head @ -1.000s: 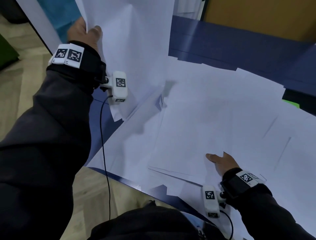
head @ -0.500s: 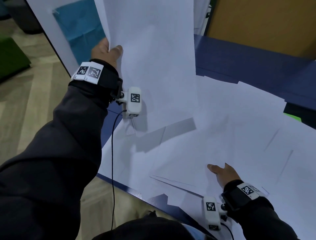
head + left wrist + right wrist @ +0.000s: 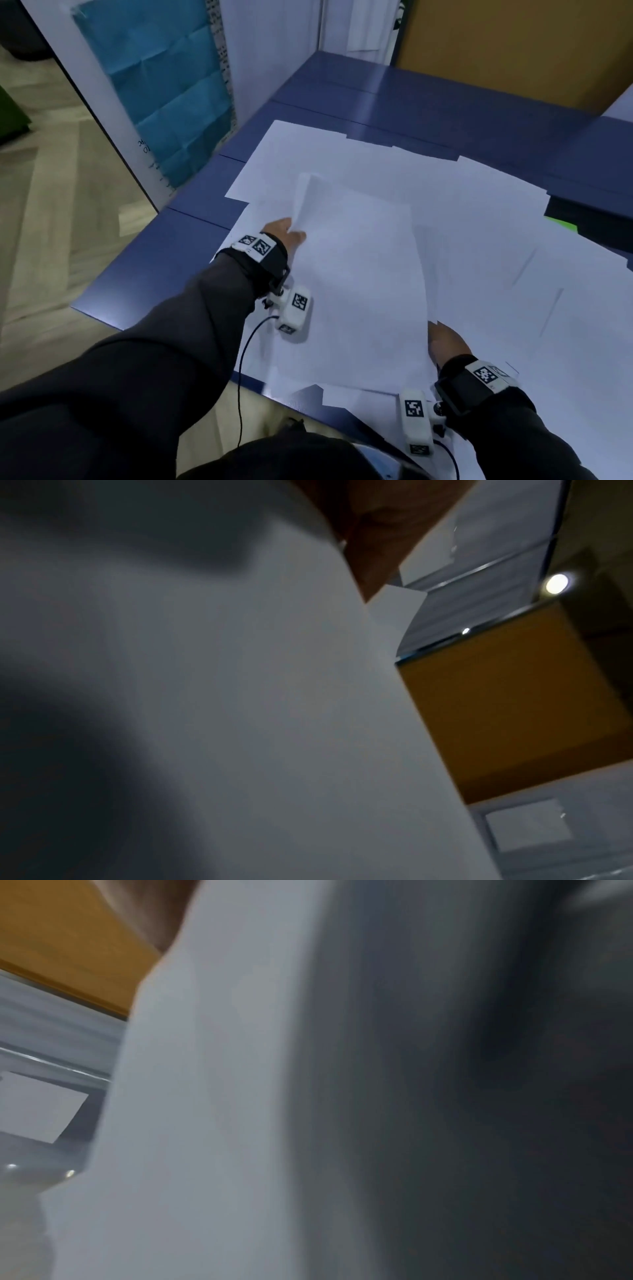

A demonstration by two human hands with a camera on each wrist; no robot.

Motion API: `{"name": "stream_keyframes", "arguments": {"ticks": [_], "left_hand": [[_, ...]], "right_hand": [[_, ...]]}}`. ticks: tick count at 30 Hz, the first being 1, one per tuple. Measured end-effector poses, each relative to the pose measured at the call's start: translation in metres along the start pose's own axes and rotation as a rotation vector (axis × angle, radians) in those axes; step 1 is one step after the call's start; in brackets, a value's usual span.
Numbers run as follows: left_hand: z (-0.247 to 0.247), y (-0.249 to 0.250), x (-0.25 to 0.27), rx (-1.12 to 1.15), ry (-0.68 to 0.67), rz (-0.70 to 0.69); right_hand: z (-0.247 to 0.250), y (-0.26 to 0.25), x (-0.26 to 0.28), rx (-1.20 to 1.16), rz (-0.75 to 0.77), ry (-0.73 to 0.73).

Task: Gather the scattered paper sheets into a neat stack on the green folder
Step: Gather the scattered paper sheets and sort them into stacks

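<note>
Many white paper sheets (image 3: 513, 257) lie overlapping on the dark blue table (image 3: 154, 274). My left hand (image 3: 284, 233) pinches the raised left edge of a large top sheet (image 3: 359, 274), which lies almost flat on the pile. In the left wrist view that sheet (image 3: 240, 723) fills the picture, with my thumb (image 3: 377, 534) on it. My right hand (image 3: 445, 342) holds the sheet's near right side, its fingers hidden under paper. The right wrist view shows only close paper (image 3: 222, 1096). Only a corner of the green folder (image 3: 561, 224) shows at the right, beyond the pile.
A white board with a blue panel (image 3: 164, 85) leans at the table's left end. A yellow wall (image 3: 513, 51) rises behind. A black object (image 3: 589, 219) lies next to the folder corner. Some sheets overhang the near table edge (image 3: 308, 394). Wooden floor is at the left.
My left hand has swung down and to the right, bringing the sheet it held upright down onto the pile. The right hand has stayed at the pile's near side.
</note>
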State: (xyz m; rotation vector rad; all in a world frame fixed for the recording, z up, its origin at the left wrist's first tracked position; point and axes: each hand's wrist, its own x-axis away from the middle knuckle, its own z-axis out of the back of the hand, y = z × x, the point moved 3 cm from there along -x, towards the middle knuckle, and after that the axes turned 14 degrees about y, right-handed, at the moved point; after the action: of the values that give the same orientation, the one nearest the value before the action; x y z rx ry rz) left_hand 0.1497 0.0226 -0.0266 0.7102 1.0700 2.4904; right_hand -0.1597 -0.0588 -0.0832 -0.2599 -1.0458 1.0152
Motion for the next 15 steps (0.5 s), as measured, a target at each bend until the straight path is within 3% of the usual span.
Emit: {"name": "stream_keyframes", "arguments": {"ticks": [4,9,15], "left_hand": [[-0.024,-0.010,-0.001,-0.215,-0.080,-0.071],[-0.047,-0.010,-0.003,-0.326,-0.182,-0.098],[-0.044,-0.016,-0.002,-0.221,-0.089,-0.106]], "right_hand": [[0.003,0.006,-0.005,-0.167,-0.028,-0.037],[-0.004,0.006,-0.005,-0.110,0.143,-0.102],[0.006,0.005,0.008,-0.182,0.312,-0.116]]}}
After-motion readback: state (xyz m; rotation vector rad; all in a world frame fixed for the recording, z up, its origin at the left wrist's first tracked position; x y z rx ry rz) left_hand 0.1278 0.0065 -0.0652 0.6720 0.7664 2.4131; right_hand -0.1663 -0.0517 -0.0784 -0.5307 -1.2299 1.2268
